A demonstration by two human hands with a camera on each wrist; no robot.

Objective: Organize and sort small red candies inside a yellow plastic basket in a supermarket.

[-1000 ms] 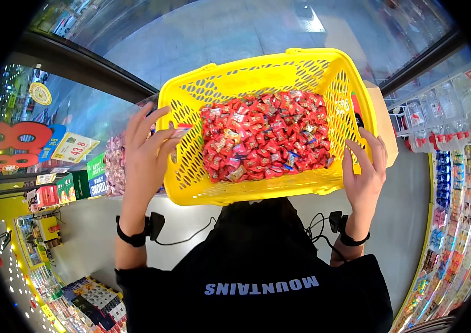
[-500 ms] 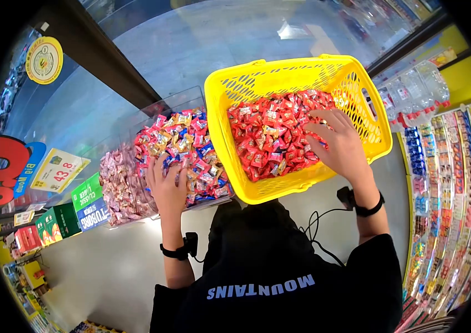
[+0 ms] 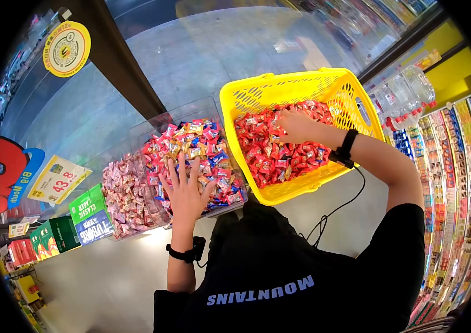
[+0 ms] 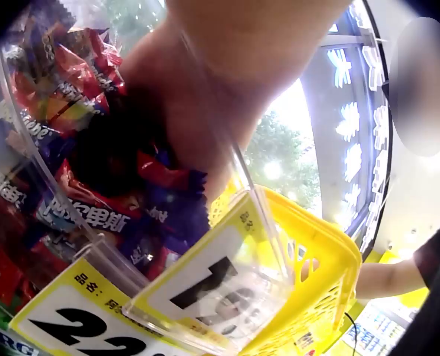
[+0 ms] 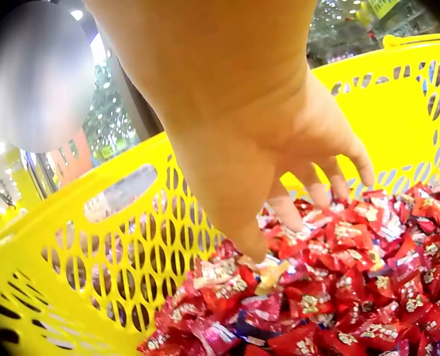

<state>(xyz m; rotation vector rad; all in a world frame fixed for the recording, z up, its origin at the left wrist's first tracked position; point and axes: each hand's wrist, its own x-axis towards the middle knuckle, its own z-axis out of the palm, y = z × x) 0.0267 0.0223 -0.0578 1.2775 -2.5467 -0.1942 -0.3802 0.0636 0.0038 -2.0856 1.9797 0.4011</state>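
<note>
A yellow plastic basket (image 3: pixel 296 195) holds a heap of red-wrapped candies (image 3: pixel 268 161). My right hand (image 3: pixel 296 126) reaches over its near wall and touches the top of this heap; in the right wrist view the thumb and fingers (image 5: pixel 327 182) are spread, their tips at the wrappers. Left of the basket, a clear plastic bin (image 3: pixel 152 125) contains mixed red, gold and blue wrapped candies (image 3: pixel 191 141). My left hand (image 3: pixel 184 191) rests over these with fingers spread. In the left wrist view the left fingertips are hidden behind the wrist and bin wall.
Further left sits a bin of pale pink wrapped candies (image 3: pixel 127 191), beside a green and blue beer carton (image 3: pixel 88 213). Price cards (image 4: pixel 212 285) hang on the bin fronts. A glass window with a dark post (image 3: pixel 127 61) stands behind. Stocked shelves (image 3: pixel 446 194) line the right side.
Both hands have left the basket's ends, and the basket now sits right of the mixed-candy bin. My left hand went to that bin, and its fingers spread. My right hand moved leftward over the red candies.
</note>
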